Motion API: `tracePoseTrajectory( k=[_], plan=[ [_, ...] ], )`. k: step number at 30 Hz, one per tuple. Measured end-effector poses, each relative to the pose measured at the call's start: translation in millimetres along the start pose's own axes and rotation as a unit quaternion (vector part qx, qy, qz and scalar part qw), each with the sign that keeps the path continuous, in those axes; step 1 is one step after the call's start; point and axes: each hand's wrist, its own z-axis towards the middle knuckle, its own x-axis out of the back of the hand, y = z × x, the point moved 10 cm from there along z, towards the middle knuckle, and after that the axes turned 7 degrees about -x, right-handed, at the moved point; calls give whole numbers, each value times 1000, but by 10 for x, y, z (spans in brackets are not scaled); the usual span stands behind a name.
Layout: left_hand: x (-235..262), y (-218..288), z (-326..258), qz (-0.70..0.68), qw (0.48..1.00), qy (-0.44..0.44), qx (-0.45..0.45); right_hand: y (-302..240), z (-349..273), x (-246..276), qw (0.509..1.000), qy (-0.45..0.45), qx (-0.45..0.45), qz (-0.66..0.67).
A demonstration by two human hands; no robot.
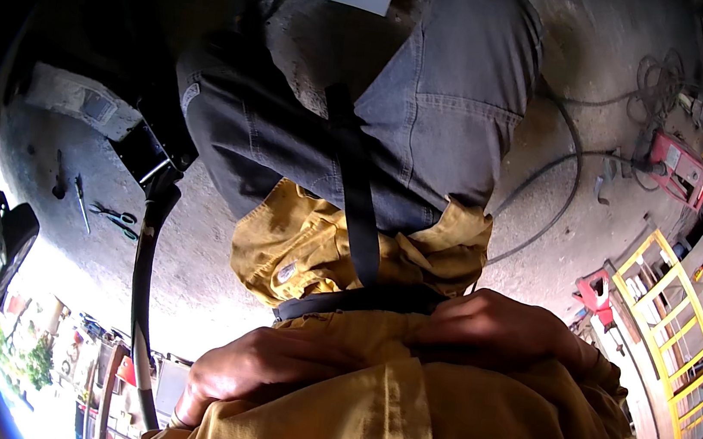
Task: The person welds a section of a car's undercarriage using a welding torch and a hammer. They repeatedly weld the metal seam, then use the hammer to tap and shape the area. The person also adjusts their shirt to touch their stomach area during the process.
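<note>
Black belt [360,299] runs around waist over tan jacket [519,421]; black strap [358,203] meets it, lying over trousers [472,77]. Right hand [487,326] at belt, left hand [269,371] on jacket nearby; both curled, fingertips hidden, can't tell if gripping. Belt likely light, pliable, tough; pinch flat across its edges.

My mustard-tan jacket [519,421] has long sleeves [613,392] and a front flap [403,416] on the near side, between my left hand [269,368] and right hand [495,327]. Just beyond them, a dark belt [329,301] crosses it, with a black strap [360,220] over my grey-blue, visibly seamed trousers [468,68].
</note>
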Motion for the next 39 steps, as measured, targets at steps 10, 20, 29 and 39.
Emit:
tracePoseTrajectory(
  k=[10,20,29,39],
  plan=[
    [377,-167,9,360,898,119,224,675,158,50,976,90,-181,-83],
    [406,-905,-46,354,883,8,307,767,575,17,946,83,-148,-275],
    [593,-757,-70,307,897,258,187,610,505,-98,940,43,-84,-327],
    [470,-488,-257,90,943,238,216,235,698,236,942,235,-45,-235]
  ],
)
